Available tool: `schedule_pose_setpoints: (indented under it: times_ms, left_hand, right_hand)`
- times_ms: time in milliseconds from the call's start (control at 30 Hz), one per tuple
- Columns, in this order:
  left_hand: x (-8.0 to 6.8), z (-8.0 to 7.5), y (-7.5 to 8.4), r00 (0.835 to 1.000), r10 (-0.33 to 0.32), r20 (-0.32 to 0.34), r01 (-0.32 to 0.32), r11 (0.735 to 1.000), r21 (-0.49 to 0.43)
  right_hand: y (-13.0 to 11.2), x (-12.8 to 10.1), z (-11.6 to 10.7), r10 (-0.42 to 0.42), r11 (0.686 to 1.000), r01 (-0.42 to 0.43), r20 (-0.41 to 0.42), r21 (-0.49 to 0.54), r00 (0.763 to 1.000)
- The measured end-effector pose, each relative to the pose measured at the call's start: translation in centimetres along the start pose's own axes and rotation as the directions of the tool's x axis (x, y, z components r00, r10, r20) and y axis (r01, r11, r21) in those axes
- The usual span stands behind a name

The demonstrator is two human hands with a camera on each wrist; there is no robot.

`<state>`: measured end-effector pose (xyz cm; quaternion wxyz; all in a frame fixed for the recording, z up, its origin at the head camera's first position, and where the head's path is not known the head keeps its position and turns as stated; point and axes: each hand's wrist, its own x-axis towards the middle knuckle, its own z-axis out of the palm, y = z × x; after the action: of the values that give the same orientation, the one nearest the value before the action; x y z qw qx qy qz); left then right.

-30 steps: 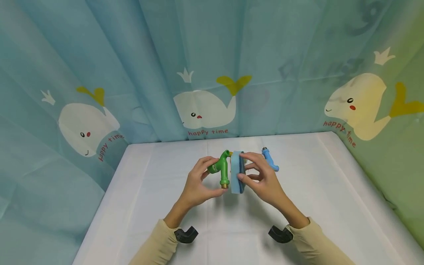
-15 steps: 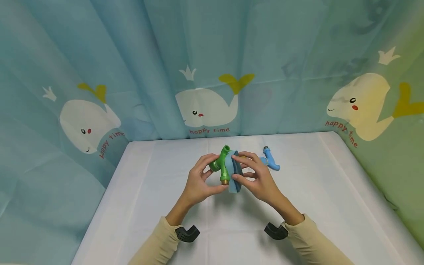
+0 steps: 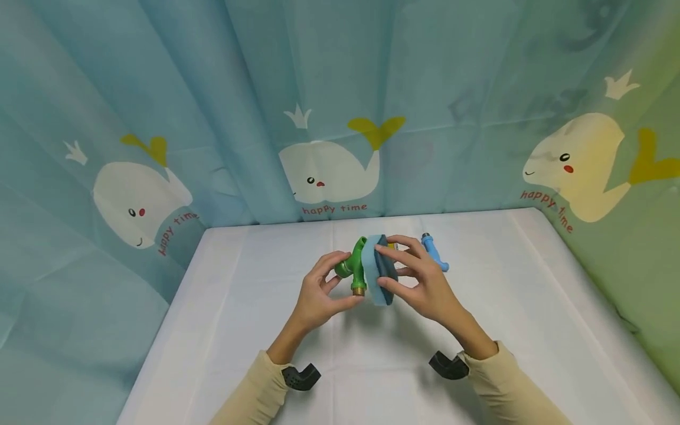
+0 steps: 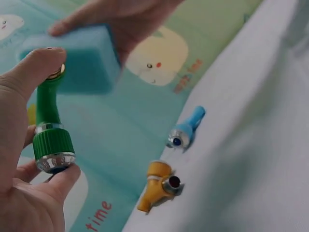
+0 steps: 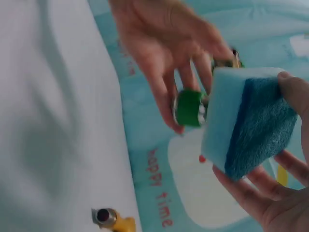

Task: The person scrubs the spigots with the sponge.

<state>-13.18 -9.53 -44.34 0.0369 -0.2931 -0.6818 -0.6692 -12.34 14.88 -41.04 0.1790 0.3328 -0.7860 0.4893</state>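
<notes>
My left hand (image 3: 344,282) grips a green plastic faucet (image 3: 356,268) by its body, the brass threaded end pointing down. My right hand (image 3: 390,268) holds a blue sponge (image 3: 378,270) with a dark scrub side between thumb and fingers, pressed against the faucet's right side. In the left wrist view the sponge (image 4: 84,60) sits at the top of the green faucet (image 4: 48,125). In the right wrist view the sponge (image 5: 246,121) lies beside the faucet's green collar (image 5: 189,108). Both are held above the table.
A blue faucet (image 3: 434,252) lies on the white-covered table (image 3: 239,307) behind my right hand, and a yellow faucet (image 4: 157,186) lies near it. Whale-print curtains (image 3: 329,171) close in the back and both sides.
The sponge has shifted and tilted against the green faucet, now sitting a little higher. Both hands moved slightly away from me.
</notes>
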Motion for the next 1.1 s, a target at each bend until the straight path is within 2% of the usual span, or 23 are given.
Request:
schedule_pose_setpoints:
  times_ms: [67, 167, 267, 400, 467, 533, 700, 800, 967, 1100]
  left_hand:
    - [0.0, 0.0, 0.1, 1.0, 0.012, -0.006, -0.012, 1.0, -0.026]
    - [0.2, -0.1, 0.5, 1.0, 0.022, -0.004, -0.023, 0.995, -0.095]
    - [0.4, -0.1, 0.9, 1.0, 0.007, 0.02, -0.004, 0.992, -0.129]
    - [0.5, 0.0, 1.4, 0.996, -0.044, 0.072, 0.048, 0.997, -0.057]
    - [0.5, 0.1, 1.6, 0.993, -0.071, 0.099, 0.074, 0.997, -0.019]
    - [0.4, 0.1, 1.7, 0.989, -0.092, 0.119, 0.094, 0.995, -0.015]
    - [0.5, -0.1, 1.7, 0.98, -0.119, 0.16, 0.132, 0.989, -0.074]
    - [0.5, -0.3, 1.8, 0.971, -0.152, 0.182, 0.167, 0.984, -0.067]
    - [0.6, -0.4, 2.0, 0.952, -0.22, 0.213, 0.251, 0.959, -0.134]
    - [0.5, -0.2, 1.9, 0.964, -0.192, 0.184, 0.228, 0.954, -0.197]
  right_hand:
    - [0.1, -0.2, 0.1, -0.003, 1.0, 0.003, 0.019, 0.017, 1.0]
    - [0.7, -0.5, 0.2, -0.009, 0.999, 0.01, 0.036, -0.032, 0.999]
    - [1.0, -0.5, 0.1, 0.035, 0.999, -0.035, 0.003, 0.015, 0.999]
    - [0.6, -0.2, 0.5, 0.077, 0.985, -0.078, 0.011, 0.154, 0.997]
    - [0.5, -0.2, 0.8, 0.071, 0.984, -0.073, 0.022, 0.165, 0.997]
    - [0.6, -0.4, 1.0, 0.076, 0.984, -0.08, 0.026, 0.16, 0.997]
    - [0.6, -0.5, 0.8, 0.072, 0.988, -0.074, 0.022, 0.137, 0.997]
    - [0.7, -0.6, 0.7, 0.07, 0.993, -0.073, 0.035, 0.095, 0.997]
    - [0.8, -1.0, 0.7, 0.057, 0.998, -0.058, 0.056, 0.016, 0.997]
    - [1.2, -1.2, 0.6, 0.048, 0.999, -0.048, 0.068, 0.007, 0.997]
